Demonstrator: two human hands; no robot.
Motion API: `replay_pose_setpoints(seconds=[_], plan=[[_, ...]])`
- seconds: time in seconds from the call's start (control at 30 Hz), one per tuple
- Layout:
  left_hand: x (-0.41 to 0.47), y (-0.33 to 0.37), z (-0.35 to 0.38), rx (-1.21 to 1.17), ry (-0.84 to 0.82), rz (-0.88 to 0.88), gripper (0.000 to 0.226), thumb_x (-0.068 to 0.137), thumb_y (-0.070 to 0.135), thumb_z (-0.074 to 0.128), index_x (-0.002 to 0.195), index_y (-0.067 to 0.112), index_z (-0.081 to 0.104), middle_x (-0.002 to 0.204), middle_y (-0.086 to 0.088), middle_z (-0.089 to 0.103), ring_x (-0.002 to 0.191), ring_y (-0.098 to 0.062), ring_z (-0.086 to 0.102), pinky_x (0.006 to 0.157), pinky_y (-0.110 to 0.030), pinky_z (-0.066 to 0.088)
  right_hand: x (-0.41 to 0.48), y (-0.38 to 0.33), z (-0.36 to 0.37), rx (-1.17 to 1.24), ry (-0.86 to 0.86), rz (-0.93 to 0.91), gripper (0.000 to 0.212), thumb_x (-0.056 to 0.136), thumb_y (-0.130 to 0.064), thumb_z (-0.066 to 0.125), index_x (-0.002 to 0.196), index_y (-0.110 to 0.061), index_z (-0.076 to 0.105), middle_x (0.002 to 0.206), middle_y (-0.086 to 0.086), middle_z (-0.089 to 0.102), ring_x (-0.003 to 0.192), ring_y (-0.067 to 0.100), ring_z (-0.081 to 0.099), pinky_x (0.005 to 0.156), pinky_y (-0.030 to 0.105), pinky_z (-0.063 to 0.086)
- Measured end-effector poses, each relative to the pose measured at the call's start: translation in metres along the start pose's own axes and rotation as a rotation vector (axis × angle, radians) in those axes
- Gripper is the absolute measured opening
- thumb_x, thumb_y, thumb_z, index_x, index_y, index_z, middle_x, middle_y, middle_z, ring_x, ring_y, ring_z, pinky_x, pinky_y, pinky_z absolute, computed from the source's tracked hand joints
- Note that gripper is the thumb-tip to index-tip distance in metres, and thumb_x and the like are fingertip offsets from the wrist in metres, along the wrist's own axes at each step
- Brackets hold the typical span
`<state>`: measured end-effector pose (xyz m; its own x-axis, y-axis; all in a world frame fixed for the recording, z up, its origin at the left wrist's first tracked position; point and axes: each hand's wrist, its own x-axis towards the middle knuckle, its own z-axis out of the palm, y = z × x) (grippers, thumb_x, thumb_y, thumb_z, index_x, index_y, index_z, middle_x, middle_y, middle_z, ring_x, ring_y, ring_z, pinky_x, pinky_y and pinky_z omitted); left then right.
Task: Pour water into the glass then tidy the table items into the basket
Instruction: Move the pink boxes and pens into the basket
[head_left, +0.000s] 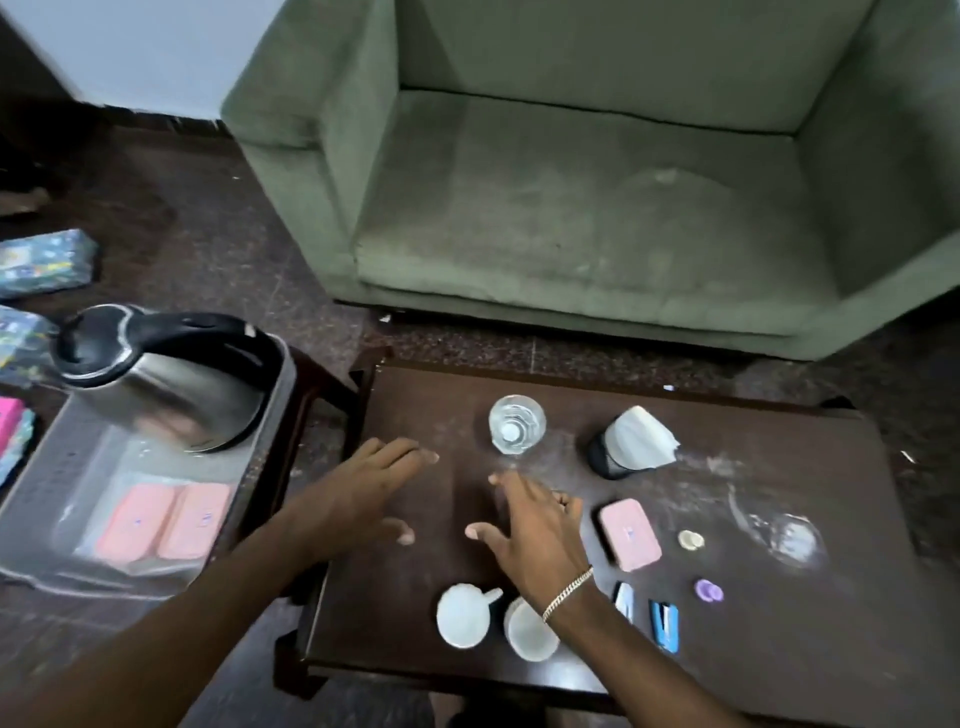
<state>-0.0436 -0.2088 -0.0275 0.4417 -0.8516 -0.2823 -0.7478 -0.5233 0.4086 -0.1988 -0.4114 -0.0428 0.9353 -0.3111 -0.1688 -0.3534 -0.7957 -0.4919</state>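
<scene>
A clear glass (517, 429) with water stands upright at the back of the dark wooden table (753, 613). A steel kettle (161, 379) with a black handle rests in a clear plastic basket (41, 499) on the left, beside two pink cases (163, 522). My left hand (363, 493) hovers open over the table's left part. My right hand (530, 530), also open and empty, is spread just in front of the glass. A pink case (629, 534), two white cups (462, 616), a blue stapler (665, 625) and a purple piece (709, 591) lie on the table.
A black mesh holder with white tissue (631, 442) stands right of the glass. A second clear glass (779, 532) lies on its side at the right. A green armchair (597, 182) stands behind the table. Colourful packets (44, 262) lie on the floor at left.
</scene>
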Motion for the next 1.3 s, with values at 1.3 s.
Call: replay_pose_setpoints(seconds=[1.3], plan=[[0.166,0.182,0.169,-0.093,-0.138,0.083,0.098,0.077,0.028,0.080,0.156,0.020,0.022,0.152,-0.007,0.033,0.137,-0.028,0.031,0.118,-0.037,0.031,-0.093,0.186,0.040,-0.010,-0.244,0.663,0.026,0.090,-0.039,0.050,0.104,-0.019,0.060,0.103,0.006,0.072,0.103,0.032,0.064,0.085,0.036,0.049]])
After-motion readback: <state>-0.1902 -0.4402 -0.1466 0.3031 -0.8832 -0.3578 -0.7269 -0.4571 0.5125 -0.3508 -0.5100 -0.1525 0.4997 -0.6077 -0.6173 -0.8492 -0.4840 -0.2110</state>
